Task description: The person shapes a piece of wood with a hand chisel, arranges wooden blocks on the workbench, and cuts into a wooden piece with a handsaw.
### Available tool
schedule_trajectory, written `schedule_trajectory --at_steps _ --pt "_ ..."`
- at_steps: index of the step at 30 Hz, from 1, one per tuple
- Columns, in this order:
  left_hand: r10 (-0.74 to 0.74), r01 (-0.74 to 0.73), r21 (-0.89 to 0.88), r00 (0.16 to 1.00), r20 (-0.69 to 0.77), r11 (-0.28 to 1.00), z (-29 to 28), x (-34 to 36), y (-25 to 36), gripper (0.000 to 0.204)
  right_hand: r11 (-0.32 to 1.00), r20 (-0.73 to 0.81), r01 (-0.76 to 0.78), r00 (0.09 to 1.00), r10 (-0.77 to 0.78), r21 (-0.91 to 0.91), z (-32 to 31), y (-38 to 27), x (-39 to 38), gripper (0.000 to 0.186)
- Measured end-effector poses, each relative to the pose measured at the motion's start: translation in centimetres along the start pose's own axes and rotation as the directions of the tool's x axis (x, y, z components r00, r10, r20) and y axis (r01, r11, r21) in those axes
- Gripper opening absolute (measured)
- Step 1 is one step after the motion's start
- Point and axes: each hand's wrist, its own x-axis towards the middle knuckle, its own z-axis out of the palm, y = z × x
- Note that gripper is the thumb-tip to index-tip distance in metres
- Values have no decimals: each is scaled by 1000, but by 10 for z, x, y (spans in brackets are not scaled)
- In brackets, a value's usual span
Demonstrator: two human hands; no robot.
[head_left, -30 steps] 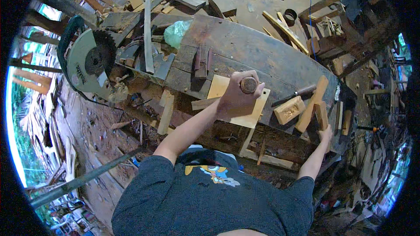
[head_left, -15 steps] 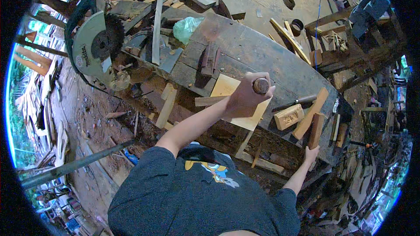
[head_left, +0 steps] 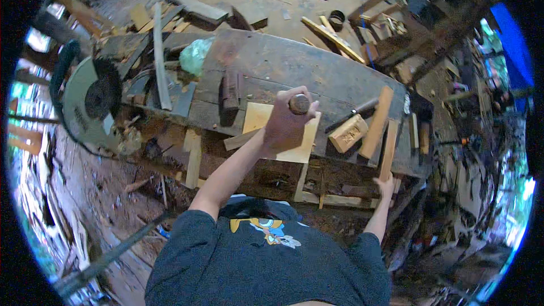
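My left hand [head_left: 283, 122] is closed around an upright round wooden handle [head_left: 299, 103] over a pale flat board [head_left: 306, 147]; the handle's lower part is hidden. My right hand [head_left: 384, 186] grips the near end of a narrow wooden piece [head_left: 389, 150] at the bench's front edge. Between the hands lie a carved wooden block [head_left: 348, 135], a dark-handled tool [head_left: 354, 116] and a long light wooden bar [head_left: 375, 122].
The worn workbench [head_left: 289, 59] carries a dark wooden piece [head_left: 231, 96], a green plastic bag [head_left: 194, 56] and loose strips. A circular saw [head_left: 90, 105] stands at its left. Wood scraps [head_left: 334, 39] lie beyond, and a pole [head_left: 113, 255] crosses the lower left.
The view has shifted, first rightward and then leftward across the bench. My left hand keeps hold of the handle. My right hand and its wooden piece have moved slightly relative to the bench.
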Motion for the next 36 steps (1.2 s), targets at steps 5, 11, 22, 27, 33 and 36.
schedule_trajectory --at_steps 5,11,22,27,33,36 --pt "92 -91 -30 995 30 995 7 5 -13 17 867 -75 -2 996 46 498 35 32 0 31" --pt "96 -97 65 995 11 993 9 12 -16 18 778 -59 110 994 -94 619 -17 -47 -59 30" --pt "182 -180 133 983 2 975 10 11 -31 15 627 -383 779 574 -724 -16 -97 -281 -202 52" --pt "197 -196 106 980 4 975 11 10 -35 14 537 -505 684 728 -463 494 -94 -279 -213 58" --pt "75 -81 17 973 219 997 7 14 -31 14 614 -757 776 486 -437 144 -81 -271 -211 65" --pt "282 -292 39 944 171 955 13 15 -42 15 564 -682 825 420 -598 13 -76 -288 -218 71"
